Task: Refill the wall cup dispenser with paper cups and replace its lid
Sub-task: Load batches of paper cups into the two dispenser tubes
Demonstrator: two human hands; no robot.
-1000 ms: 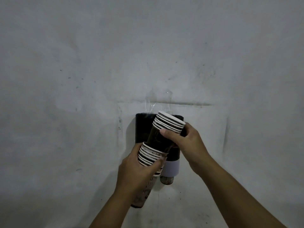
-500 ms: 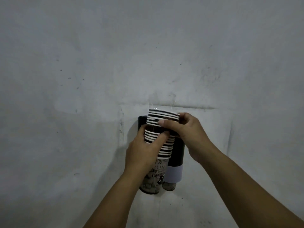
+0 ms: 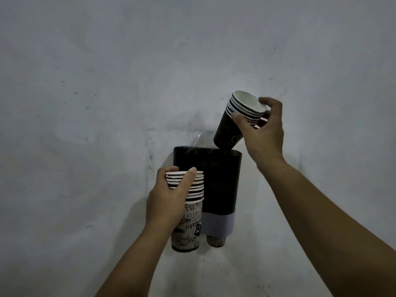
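Note:
A dark tube-shaped cup dispenser [image 3: 220, 181] hangs on the wall, with a pale band near its lower end and a cup bottom [image 3: 216, 241] poking out below. My left hand [image 3: 169, 200] grips a stack of printed paper cups [image 3: 189, 221], held upright in front of the dispenser's left side. My right hand [image 3: 262, 131] holds a shorter stack of dark cups [image 3: 234, 123], tilted, its base just above the dispenser's open top at the right. No lid is in view.
A bare grey wall [image 3: 107, 82] fills the view. A strip of clear tape [image 3: 198, 139] sticks up behind the dispenser's top edge.
The single stack has been split: my right hand lifted the upper dark cups up and to the right, above the dispenser. My left hand lowered the remaining cups slightly.

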